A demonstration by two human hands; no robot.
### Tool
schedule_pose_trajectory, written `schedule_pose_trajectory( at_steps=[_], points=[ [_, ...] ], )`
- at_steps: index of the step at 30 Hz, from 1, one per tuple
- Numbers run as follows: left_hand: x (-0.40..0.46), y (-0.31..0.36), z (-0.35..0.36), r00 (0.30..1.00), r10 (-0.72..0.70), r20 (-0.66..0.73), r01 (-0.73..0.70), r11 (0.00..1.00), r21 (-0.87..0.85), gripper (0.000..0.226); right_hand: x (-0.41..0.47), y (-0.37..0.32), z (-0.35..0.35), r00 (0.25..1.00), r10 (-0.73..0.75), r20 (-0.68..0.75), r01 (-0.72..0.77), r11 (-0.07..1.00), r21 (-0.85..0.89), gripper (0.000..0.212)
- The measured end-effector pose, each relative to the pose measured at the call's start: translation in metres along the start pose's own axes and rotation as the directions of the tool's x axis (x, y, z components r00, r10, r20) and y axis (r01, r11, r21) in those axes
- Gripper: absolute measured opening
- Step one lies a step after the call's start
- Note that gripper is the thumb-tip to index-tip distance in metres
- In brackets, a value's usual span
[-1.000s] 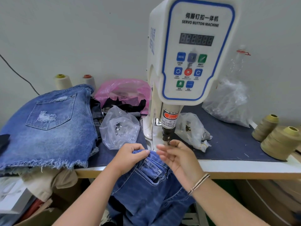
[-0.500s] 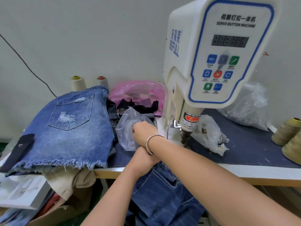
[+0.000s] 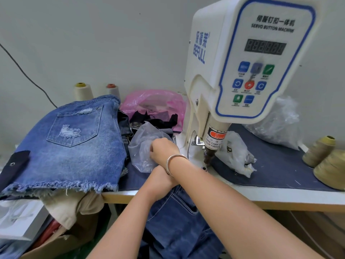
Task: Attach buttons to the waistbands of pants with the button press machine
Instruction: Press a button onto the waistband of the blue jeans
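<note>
While reaching, right hand (image 3: 162, 148) stays inside clear bag (image 3: 142, 146).

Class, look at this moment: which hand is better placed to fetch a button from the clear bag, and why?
Right. The right hand already reaches across into the clear plastic bag. The left hand, mostly hidden under the right forearm, is at the jeans near the table edge.

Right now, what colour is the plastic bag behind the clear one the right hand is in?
Pink plastic bag, translucent; seen in the head view, the only one, behind the clear bag.
</note>
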State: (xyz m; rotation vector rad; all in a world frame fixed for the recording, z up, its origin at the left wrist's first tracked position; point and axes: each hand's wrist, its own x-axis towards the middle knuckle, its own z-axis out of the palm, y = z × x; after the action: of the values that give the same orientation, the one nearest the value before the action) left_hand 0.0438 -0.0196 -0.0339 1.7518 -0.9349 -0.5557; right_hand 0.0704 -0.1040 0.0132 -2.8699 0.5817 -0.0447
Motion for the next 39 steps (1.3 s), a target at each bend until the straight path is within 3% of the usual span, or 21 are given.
schedule_pose_trajectory(
  at_steps=[2, 4, 7, 10, 13, 19, 21, 26, 35, 39],
  points=[
    [-0.001, 0.001, 0.000, 1.000, 0.006, 0.011, -0.005, 0.999, -0.053, 0.023, -0.009, 0.001, -0.003, 0.999, -0.003, -0.050, 0.009, 0.994, 0.108, 0.015],
    [-0.004, 0.001, 0.000, 0.999, 0.032, 0.017, -0.030, 0.994, -0.101, 0.013, -0.020, 0.001, -0.006, 0.989, 0.015, -0.144, 0.027, 0.959, 0.281, 0.013],
    [-0.008, 0.004, -0.001, 0.997, 0.052, 0.050, -0.045, 0.992, -0.120, 0.007, -0.046, 0.004, -0.012, 0.951, 0.090, -0.294, 0.113, 0.786, 0.608, 0.021],
    [-0.008, 0.003, -0.001, 0.996, 0.058, 0.068, -0.050, 0.993, -0.109, 0.029, -0.085, 0.013, -0.021, 0.926, 0.101, -0.364, 0.229, 0.615, 0.754, 0.027],
    [-0.005, -0.002, -0.002, 0.996, 0.047, 0.072, -0.042, 0.997, -0.069, 0.026, -0.129, 0.034, -0.022, 0.937, 0.118, -0.328, 0.252, 0.419, 0.872, 0.024],
    [-0.005, -0.004, -0.001, 0.999, 0.010, 0.051, -0.008, 0.999, -0.036, 0.030, -0.175, 0.096, -0.020, 0.910, 0.370, -0.187, 0.081, 0.283, 0.956, 0.017],
    [-0.005, -0.003, -0.001, 0.999, 0.000, 0.049, 0.001, 1.000, -0.025, 0.031, -0.171, 0.109, -0.023, 0.894, 0.416, -0.166, 0.039, 0.296, 0.954, 0.016],
    [-0.005, -0.003, -0.001, 0.999, 0.008, 0.041, -0.007, 1.000, -0.021, 0.030, -0.151, 0.113, -0.025, 0.939, 0.315, -0.137, -0.006, 0.414, 0.910, 0.013],
    [-0.005, -0.003, -0.001, 0.999, 0.015, 0.048, -0.013, 0.999, -0.029, 0.027, -0.143, 0.117, -0.020, 0.940, 0.180, -0.291, 0.111, 0.645, 0.756, 0.027],
    [-0.006, -0.001, -0.001, 0.999, 0.012, 0.047, -0.010, 0.999, -0.036, 0.028, -0.144, 0.118, -0.018, 0.926, 0.154, -0.345, 0.148, 0.691, 0.708, 0.028]
  ],
)
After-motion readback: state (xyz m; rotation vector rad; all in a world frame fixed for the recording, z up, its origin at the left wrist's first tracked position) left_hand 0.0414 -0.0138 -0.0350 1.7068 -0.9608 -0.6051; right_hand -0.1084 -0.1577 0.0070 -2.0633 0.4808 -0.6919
